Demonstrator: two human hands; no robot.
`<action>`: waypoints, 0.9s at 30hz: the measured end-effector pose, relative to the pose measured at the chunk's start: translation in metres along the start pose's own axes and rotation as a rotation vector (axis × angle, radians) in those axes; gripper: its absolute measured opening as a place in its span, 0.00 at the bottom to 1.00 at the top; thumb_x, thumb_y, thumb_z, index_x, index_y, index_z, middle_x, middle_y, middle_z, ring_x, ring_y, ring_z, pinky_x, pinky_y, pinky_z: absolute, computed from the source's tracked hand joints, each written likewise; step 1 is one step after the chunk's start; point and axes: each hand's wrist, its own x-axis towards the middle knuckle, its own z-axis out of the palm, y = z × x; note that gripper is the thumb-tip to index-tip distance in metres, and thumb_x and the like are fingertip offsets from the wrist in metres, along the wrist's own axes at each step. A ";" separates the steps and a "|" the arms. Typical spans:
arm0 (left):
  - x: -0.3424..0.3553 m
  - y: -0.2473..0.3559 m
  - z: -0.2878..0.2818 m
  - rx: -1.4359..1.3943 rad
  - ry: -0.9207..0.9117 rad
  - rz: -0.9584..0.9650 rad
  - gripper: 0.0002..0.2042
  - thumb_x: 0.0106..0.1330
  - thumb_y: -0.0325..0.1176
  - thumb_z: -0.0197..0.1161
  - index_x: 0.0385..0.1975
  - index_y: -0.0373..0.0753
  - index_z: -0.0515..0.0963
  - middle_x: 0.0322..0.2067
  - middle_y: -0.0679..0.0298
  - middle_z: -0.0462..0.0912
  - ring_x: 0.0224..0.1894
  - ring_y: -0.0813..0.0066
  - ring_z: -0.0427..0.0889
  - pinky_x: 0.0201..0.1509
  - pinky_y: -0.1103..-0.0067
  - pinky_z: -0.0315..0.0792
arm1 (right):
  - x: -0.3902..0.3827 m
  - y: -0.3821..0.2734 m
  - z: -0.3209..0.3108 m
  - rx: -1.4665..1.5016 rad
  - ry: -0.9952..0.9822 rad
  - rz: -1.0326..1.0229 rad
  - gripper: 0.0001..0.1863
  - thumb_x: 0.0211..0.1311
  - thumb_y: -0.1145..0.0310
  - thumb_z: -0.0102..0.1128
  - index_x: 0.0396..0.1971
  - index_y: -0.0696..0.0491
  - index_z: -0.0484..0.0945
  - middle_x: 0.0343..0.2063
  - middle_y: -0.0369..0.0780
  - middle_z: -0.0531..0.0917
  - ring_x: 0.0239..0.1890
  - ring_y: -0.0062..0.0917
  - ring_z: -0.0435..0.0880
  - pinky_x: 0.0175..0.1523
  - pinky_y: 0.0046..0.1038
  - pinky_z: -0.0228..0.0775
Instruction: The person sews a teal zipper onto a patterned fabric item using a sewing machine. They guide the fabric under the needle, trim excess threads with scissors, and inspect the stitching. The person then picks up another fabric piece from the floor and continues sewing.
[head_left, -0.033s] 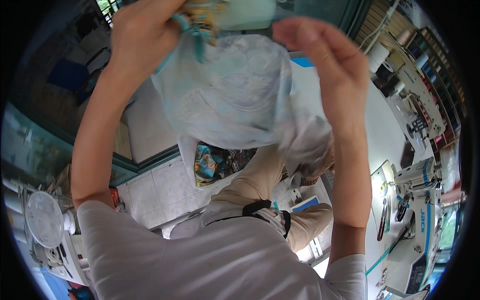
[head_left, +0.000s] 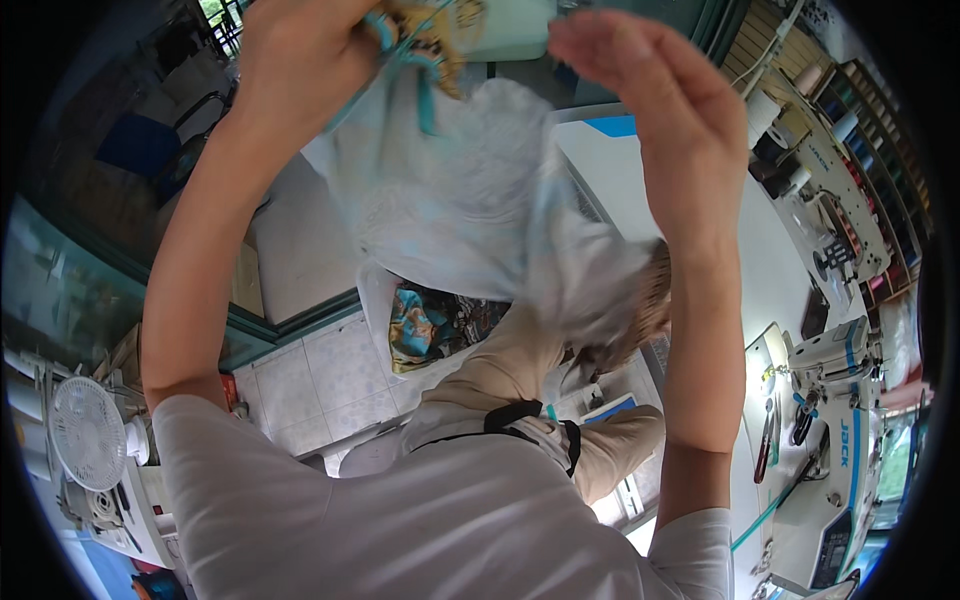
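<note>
A sewing workshop.
An industrial sewing machine (head_left: 835, 400) sits on a white tabletop (head_left: 760, 260), thread spools on shelves (head_left: 860, 110) line the wall, and a small fan (head_left: 88, 432) stands nearby.

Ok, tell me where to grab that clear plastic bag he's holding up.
Grip the clear plastic bag at its top edge, from above. It hangs limp from there, and the left hand already pinches that edge while the right hand stands open beside it.
</note>
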 end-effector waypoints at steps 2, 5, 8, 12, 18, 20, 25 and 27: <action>0.018 0.006 0.011 -0.130 0.071 0.056 0.07 0.53 0.24 0.70 0.28 0.34 0.76 0.22 0.55 0.74 0.24 0.54 0.79 0.27 0.70 0.69 | 0.018 0.000 0.003 0.149 -0.134 0.075 0.15 0.77 0.68 0.53 0.48 0.65 0.81 0.43 0.45 0.87 0.47 0.27 0.86 0.57 0.32 0.77; 0.033 0.018 0.028 -0.285 0.108 0.095 0.07 0.53 0.28 0.69 0.29 0.37 0.78 0.23 0.56 0.77 0.26 0.54 0.81 0.29 0.68 0.72 | 0.023 0.029 0.009 0.323 -0.286 0.369 0.13 0.75 0.68 0.55 0.44 0.63 0.82 0.39 0.42 0.87 0.42 0.24 0.85 0.53 0.31 0.77; 0.055 0.066 0.084 -0.543 0.167 0.010 0.06 0.52 0.31 0.67 0.30 0.42 0.81 0.23 0.56 0.81 0.28 0.54 0.84 0.32 0.64 0.76 | -0.011 0.047 0.000 0.200 -0.341 0.572 0.13 0.74 0.69 0.55 0.45 0.63 0.82 0.41 0.43 0.87 0.43 0.25 0.85 0.54 0.31 0.77; 0.121 0.193 0.097 -0.904 0.090 0.036 0.06 0.51 0.36 0.64 0.26 0.45 0.84 0.24 0.56 0.85 0.31 0.52 0.87 0.36 0.58 0.80 | -0.093 0.035 -0.025 -0.045 -0.341 0.786 0.13 0.74 0.69 0.55 0.47 0.63 0.81 0.43 0.44 0.86 0.45 0.26 0.85 0.55 0.32 0.77; 0.168 0.311 0.005 -1.237 -0.162 0.295 0.09 0.61 0.40 0.61 0.25 0.47 0.85 0.27 0.56 0.88 0.32 0.54 0.88 0.35 0.59 0.79 | -0.187 -0.019 -0.068 -0.350 -0.156 1.008 0.13 0.74 0.69 0.55 0.49 0.63 0.80 0.45 0.44 0.85 0.47 0.28 0.85 0.57 0.33 0.76; 0.170 0.324 0.007 -1.221 -0.195 0.353 0.10 0.63 0.41 0.60 0.25 0.47 0.84 0.27 0.56 0.88 0.33 0.54 0.88 0.34 0.60 0.79 | -0.203 -0.022 -0.070 -0.378 -0.116 1.042 0.13 0.74 0.69 0.55 0.49 0.63 0.80 0.46 0.45 0.85 0.48 0.29 0.85 0.58 0.34 0.76; 0.141 0.311 0.015 -1.191 -0.169 0.396 0.11 0.66 0.44 0.59 0.26 0.47 0.82 0.27 0.58 0.88 0.33 0.55 0.88 0.32 0.60 0.78 | -0.223 -0.038 -0.077 -0.470 -0.080 1.100 0.14 0.73 0.70 0.55 0.51 0.63 0.79 0.49 0.45 0.84 0.50 0.30 0.84 0.59 0.35 0.76; 0.102 0.291 0.045 -1.126 -0.098 0.363 0.12 0.67 0.45 0.59 0.26 0.47 0.82 0.27 0.58 0.88 0.33 0.56 0.89 0.31 0.60 0.78 | -0.219 -0.042 -0.084 -0.500 -0.098 1.086 0.14 0.73 0.70 0.55 0.52 0.63 0.78 0.50 0.46 0.84 0.51 0.31 0.84 0.60 0.35 0.76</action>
